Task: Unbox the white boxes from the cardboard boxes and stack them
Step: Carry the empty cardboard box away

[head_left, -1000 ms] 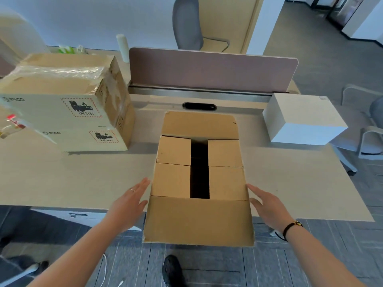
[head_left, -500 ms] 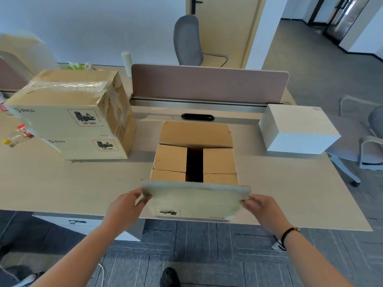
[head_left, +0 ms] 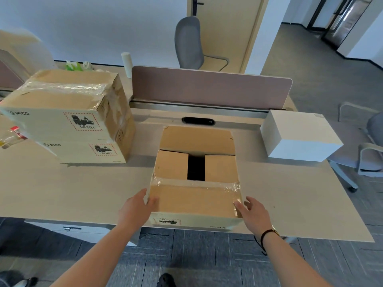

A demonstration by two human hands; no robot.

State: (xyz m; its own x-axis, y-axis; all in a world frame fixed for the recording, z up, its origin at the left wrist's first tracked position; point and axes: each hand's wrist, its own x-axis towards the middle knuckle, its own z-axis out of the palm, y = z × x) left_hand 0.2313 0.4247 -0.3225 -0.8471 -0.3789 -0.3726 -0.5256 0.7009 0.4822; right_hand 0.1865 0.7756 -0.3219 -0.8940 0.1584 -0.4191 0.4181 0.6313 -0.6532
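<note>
The desk (head_left: 62, 193) runs wide under both my hands. Up and away to my left hand's side two sealed cardboard boxes (head_left: 68, 112) sit stacked, well apart from me. Past my right hand, farther back on the desk, one white box (head_left: 298, 137) already stands free. Directly between my hands is the open carton (head_left: 196, 183), its near edge at the desk's front lip and its long axis running from hand to hand. My left hand (head_left: 134, 210) presses its fingers and thumb against the near-left corner of the taped front flap (head_left: 194, 199); my right hand (head_left: 253, 214) is spread, fingertips touching or just beside the near-right corner, gripping nothing firmly as far as I can tell. Both hands are about equally near. Behind the flap the two inner flaps lie shut with a dark gap (head_left: 195, 168) between them; whether a white box lies below I can't make out. I judge the next move is folding that front flap back towards me.
</note>
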